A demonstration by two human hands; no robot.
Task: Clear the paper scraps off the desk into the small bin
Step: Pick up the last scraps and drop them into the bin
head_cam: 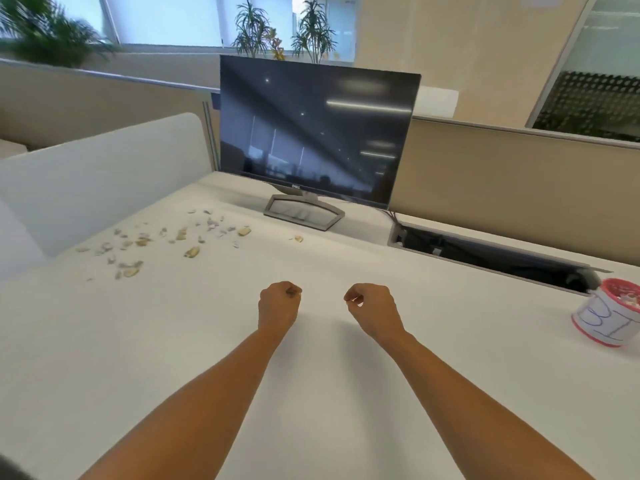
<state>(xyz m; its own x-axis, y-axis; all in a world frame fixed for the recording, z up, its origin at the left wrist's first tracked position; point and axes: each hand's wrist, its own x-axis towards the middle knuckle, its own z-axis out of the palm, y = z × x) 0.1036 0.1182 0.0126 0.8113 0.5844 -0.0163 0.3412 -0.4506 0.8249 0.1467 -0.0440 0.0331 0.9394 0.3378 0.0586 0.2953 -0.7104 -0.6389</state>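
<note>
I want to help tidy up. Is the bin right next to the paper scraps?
No, the paper scraps lie on the left side of the desk, while the bin stands apart at its right edge.

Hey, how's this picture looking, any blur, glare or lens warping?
Head view: motion blur smears the green leafy plant at top left; the black flat monitor mirrors ceiling lights as bright streaks; wide-angle distortion stretches the white desk toward the frame edges; lighting is soft and even, with only faint shadows.
</note>
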